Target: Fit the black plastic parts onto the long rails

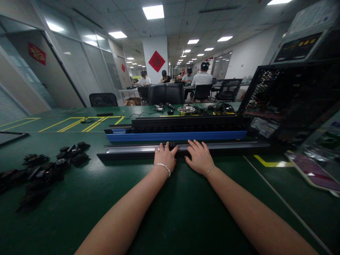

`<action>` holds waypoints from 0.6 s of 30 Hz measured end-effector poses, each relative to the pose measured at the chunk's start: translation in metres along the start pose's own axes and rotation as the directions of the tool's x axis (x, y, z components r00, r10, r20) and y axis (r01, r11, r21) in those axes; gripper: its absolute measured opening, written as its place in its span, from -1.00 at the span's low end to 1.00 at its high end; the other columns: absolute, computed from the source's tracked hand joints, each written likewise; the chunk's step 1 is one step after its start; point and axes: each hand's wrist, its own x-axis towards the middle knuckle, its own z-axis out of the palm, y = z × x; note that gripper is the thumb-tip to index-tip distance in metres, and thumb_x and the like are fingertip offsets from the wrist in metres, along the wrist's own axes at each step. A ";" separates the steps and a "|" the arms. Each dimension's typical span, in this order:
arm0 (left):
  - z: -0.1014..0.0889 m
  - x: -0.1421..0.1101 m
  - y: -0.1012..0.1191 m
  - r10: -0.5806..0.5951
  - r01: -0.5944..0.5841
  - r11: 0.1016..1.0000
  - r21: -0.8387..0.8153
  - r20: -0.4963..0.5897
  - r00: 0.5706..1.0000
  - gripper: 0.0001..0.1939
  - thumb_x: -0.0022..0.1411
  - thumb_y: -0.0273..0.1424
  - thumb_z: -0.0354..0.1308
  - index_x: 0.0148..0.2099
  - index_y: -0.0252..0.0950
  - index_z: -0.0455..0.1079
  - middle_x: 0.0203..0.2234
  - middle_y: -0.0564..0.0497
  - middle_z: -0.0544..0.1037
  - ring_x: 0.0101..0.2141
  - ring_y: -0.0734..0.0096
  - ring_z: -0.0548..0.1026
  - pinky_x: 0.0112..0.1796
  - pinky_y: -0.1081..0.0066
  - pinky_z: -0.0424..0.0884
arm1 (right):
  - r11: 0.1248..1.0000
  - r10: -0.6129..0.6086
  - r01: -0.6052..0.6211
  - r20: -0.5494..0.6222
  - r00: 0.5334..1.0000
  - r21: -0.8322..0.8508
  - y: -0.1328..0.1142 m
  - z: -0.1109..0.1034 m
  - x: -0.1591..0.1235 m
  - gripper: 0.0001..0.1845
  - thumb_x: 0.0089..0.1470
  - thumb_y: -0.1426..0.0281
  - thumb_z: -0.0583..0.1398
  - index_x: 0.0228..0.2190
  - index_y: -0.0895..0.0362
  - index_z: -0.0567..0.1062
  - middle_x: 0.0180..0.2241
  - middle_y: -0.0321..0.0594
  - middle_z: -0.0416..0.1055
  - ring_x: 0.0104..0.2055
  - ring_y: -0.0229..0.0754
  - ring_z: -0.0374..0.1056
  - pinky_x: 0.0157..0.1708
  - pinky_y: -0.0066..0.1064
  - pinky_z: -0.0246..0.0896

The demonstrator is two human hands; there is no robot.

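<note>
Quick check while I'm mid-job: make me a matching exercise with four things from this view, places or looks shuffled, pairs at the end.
1. left hand
2. blue strip
3. bowl
4. black parts

A. scattered at the left
B. silvery and round
C. spread at the near rail
D. just beyond that rail

Pairs: 1-C, 2-D, 3-B, 4-A

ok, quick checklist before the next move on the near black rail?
1. Left hand at the near black rail: ok, fingers over it.
2. Right hand at the rail: ok, fingers spread over it.
3. Small black part seated in the rail: cannot tell, partly hidden by the left hand.
4. Hands apart from the blue rail behind: ok.
5. Near rail's right end free: cannot tell, lost in shadow.
6. Loose black parts apart from the near rail: ok, off to the left.
</note>
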 end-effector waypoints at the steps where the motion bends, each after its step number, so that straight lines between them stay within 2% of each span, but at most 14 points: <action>1: 0.000 0.000 -0.003 -0.002 0.002 1.000 0.006 0.006 1.000 -0.40 0.14 -0.21 0.11 0.23 0.02 0.10 0.22 -0.14 0.16 0.17 -0.16 0.10 0.05 -0.09 0.08 | 1.000 0.000 0.000 -0.003 1.000 -0.002 0.000 0.000 0.000 -0.67 0.04 0.25 0.07 -0.19 0.12 0.43 0.17 -0.09 0.17 0.20 0.05 0.03 0.14 -0.01 -0.19; 8: 0.008 -0.006 -0.028 0.027 -0.026 0.998 0.051 -0.026 0.999 -0.38 0.14 -0.21 0.09 0.25 0.03 0.05 0.22 -0.13 0.16 0.15 -0.14 0.16 0.04 -0.05 0.11 | 1.000 -0.007 0.007 -0.007 1.000 -0.010 0.001 0.003 0.001 -0.68 0.04 0.25 0.07 -0.20 0.12 0.43 0.17 -0.09 0.17 0.20 0.05 0.04 0.14 -0.02 -0.18; 13: 0.016 -0.006 -0.036 0.065 -0.062 0.997 0.055 -0.068 0.996 -0.39 0.16 -0.22 0.06 0.25 0.06 0.02 0.21 -0.11 0.17 0.14 -0.11 0.18 0.03 -0.03 0.14 | 1.000 -0.003 0.003 -0.005 1.000 -0.003 0.002 0.003 0.001 -0.68 0.04 0.25 0.07 -0.20 0.12 0.43 0.17 -0.10 0.17 0.20 0.03 0.03 0.13 -0.06 -0.16; 18: 0.021 -0.007 -0.041 0.109 -0.107 0.994 0.023 -0.105 0.989 -0.39 0.16 -0.26 0.06 0.25 0.07 0.02 0.21 -0.07 0.16 0.17 -0.03 0.12 0.08 -0.02 0.09 | 0.998 0.039 -0.039 -0.005 0.999 0.039 0.001 0.003 0.002 -0.70 0.00 0.26 0.10 -0.22 0.10 0.45 0.15 -0.13 0.20 0.20 0.00 0.03 0.11 -0.09 -0.12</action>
